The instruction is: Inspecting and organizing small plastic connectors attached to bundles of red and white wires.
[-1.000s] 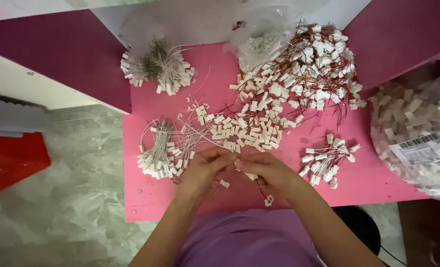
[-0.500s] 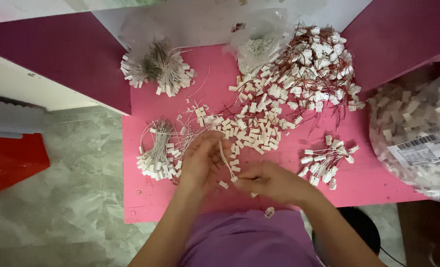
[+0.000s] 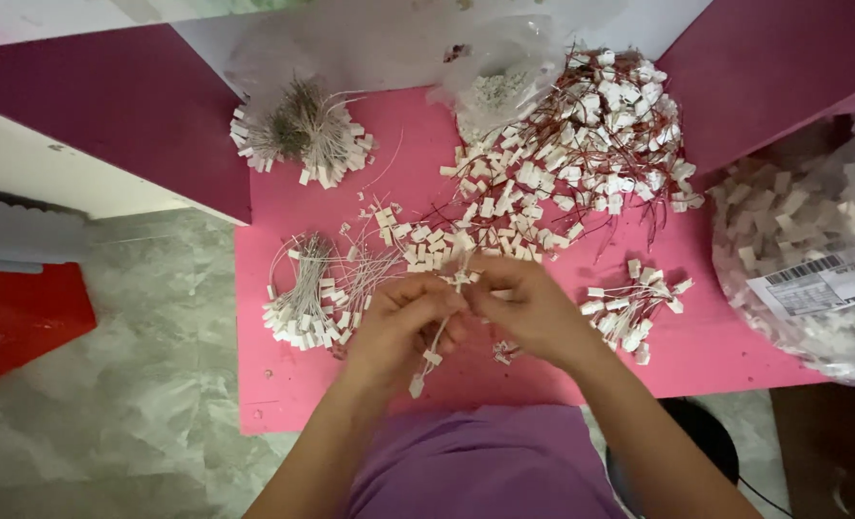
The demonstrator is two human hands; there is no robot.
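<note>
Left hand (image 3: 403, 322) and right hand (image 3: 528, 308) pinch a tagged wire (image 3: 434, 351) together – tag piles (image 3: 562, 163) crowd the pink table (image 3: 706, 356) behind

The clear bag (image 3: 812, 279) of white pieces runs off the right edge.

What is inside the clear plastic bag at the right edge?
The clear plastic bag is packed with small white tags, seen through the film. A white barcode label covers some; the bag's bottom is hidden.

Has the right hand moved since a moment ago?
Yes. The right hand has lifted away from the pink table's near edge, toward the left hand.
</note>
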